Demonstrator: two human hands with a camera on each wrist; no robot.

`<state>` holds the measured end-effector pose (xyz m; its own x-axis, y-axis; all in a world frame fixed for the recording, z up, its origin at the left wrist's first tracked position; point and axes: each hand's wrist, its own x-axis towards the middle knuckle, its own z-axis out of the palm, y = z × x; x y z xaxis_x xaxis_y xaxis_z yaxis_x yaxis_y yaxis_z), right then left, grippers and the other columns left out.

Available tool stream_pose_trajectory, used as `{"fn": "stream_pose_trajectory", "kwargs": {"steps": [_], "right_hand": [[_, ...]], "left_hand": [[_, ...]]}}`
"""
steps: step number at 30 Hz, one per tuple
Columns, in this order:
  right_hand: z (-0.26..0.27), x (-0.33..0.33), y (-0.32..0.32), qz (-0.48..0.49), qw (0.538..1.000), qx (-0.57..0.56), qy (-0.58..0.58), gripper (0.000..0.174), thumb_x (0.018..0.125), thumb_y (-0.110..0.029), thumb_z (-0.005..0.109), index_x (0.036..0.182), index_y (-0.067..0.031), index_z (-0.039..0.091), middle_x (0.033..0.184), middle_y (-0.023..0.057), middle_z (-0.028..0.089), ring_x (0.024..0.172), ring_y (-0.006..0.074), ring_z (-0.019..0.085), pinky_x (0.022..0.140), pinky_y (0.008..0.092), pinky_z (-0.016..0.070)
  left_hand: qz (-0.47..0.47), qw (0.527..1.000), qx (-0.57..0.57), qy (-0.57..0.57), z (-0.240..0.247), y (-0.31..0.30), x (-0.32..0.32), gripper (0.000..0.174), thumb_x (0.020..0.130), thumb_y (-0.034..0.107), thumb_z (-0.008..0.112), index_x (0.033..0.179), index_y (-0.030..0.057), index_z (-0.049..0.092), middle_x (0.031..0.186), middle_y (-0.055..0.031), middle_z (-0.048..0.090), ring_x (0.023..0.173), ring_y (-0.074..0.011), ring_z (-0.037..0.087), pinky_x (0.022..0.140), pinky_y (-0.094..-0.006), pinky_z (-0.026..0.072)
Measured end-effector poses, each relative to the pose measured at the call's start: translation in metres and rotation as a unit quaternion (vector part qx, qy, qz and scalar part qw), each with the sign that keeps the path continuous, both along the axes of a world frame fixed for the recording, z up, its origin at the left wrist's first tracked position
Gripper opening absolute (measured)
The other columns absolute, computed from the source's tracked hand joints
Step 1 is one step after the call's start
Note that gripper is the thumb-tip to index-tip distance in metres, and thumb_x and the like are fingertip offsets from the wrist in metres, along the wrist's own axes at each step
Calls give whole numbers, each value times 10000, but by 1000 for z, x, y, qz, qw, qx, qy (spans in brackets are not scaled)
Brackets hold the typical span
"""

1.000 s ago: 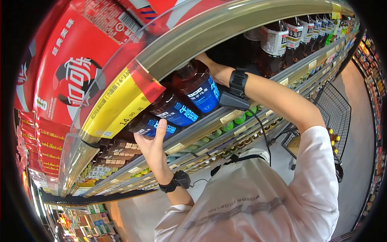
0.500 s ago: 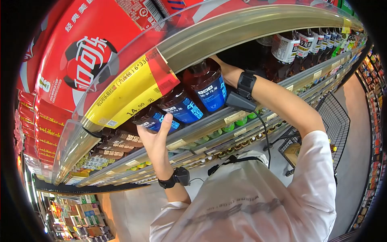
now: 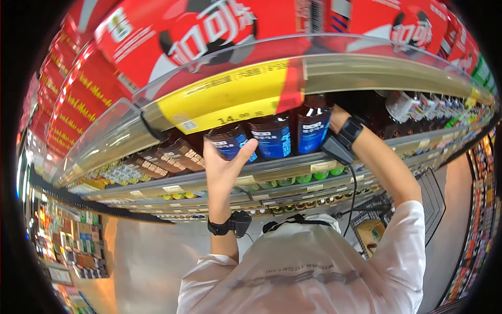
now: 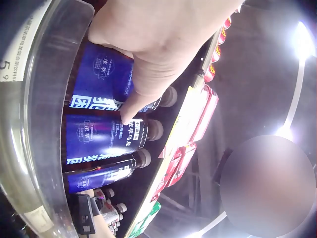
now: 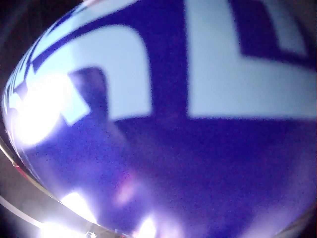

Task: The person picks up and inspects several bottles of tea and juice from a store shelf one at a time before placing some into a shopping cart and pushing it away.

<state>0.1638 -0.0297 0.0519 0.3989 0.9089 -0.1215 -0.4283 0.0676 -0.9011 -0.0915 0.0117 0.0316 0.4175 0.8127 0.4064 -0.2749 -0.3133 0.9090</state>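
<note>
Three dark oolong tea bottles with blue labels stand side by side at the shelf's front: a left bottle, a middle bottle and a right bottle. My left hand holds the left bottle, its thumb raised across the front and its fingers hidden along the far side. In the left wrist view that thumb reaches toward the middle bottle. My right hand reaches in beside the right bottle, its fingers hidden behind it. A blue label fills the right wrist view.
A yellow price sign hangs on the curved rail just above the bottles. Red cola cartons are stacked over it. Brown-labelled bottles stand left, white-labelled bottles right. A wire cart stands behind at right.
The head view has swung, so the shelf now looks more level and the bottles sit further right in the picture. Both hands keep their places at the bottles.
</note>
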Motion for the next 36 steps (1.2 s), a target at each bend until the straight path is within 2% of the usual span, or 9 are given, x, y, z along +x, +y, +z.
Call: {"fn": "stream_pose_trajectory", "kwargs": {"steps": [7, 10, 16, 25, 29, 32, 34, 36], "right_hand": [[-11, 13, 11, 3, 1000, -19, -11, 557, 1101, -499, 413, 1443, -73, 523, 1364, 112, 617, 1203, 222, 599, 1020, 392, 479], [-14, 18, 11, -3, 1000, -21, -13, 547, 1101, -492, 417, 1435, -73, 529, 1358, 108, 620, 1201, 220, 598, 1015, 392, 480], [-15, 24, 14, -8, 1000, -18, -14, 528, 1102, -480, 426, 1419, -73, 540, 1347, 102, 625, 1199, 216, 598, 1005, 393, 480], [-19, 31, 17, -19, 999, -25, -21, 499, 1103, -461, 439, 1394, -73, 558, 1330, 91, 632, 1195, 210, 596, 991, 395, 482], [-23, 44, -13, -46, 998, -31, -35, 486, 1104, -452, 445, 1383, -73, 565, 1323, 87, 636, 1194, 208, 596, 984, 395, 482], [-26, 51, -52, -82, 994, 46, -52, 476, 1104, -446, 449, 1375, -73, 571, 1317, 83, 638, 1193, 206, 595, 979, 396, 483], [-23, 40, -73, -66, 982, 163, -70, 438, 1101, -395, 481, 1399, -83, 562, 1384, 12, 612, 1171, 121, 556, 947, 286, 430], [-29, 27, -92, -75, 970, 206, -108, 535, 1117, -430, 403, 1496, -62, 491, 1434, 54, 574, 1262, 200, 533, 1044, 377, 414]], "left_hand": [[-1, 1000, 11, 27, 5, 1, -4, 743, 842, 102, 887, 1418, -26, 435, 1250, -132, 658, 1104, -173, 657, 938, -311, 553], [-13, 1000, 6, 2, 7, -1, -3, 730, 838, 91, 887, 1406, -26, 443, 1252, -136, 659, 1099, -172, 665, 923, -306, 566], [-11, 1000, 14, -3, 2, 2, -1, 740, 827, 79, 895, 1404, -25, 445, 1251, -136, 661, 1109, -176, 667, 928, -308, 568], [-5, 1000, 7, 30, -3, 2, -4, 874, 769, 82, 933, 1443, -33, 390, 1295, -160, 628, 1153, -201, 646, 986, -338, 547], [10, 999, 8, 39, -2, -2, -5, 893, 761, 138, 948, 1435, -45, 391, 1304, -174, 629, 1164, -218, 640, 1014, -361, 525], [33, 997, 39, 54, -2, 0, -5, 883, 754, 185, 958, 1409, -44, 411, 1292, -182, 636, 1171, -224, 641, 1024, -367, 516], [41, 995, 51, 73, -11, 5, -7, 1011, 741, 240, 965, 1490, -69, 361, 1353, -225, 591, 1228, -284, 625, 1042, -393, 503], [59, 991, 73, 92, -13, 7, -8, 1091, 733, 258, 968, 1542, -79, 317, 1390, -247, 558, 1262, -320, 610, 1050, -407, 497]]}}
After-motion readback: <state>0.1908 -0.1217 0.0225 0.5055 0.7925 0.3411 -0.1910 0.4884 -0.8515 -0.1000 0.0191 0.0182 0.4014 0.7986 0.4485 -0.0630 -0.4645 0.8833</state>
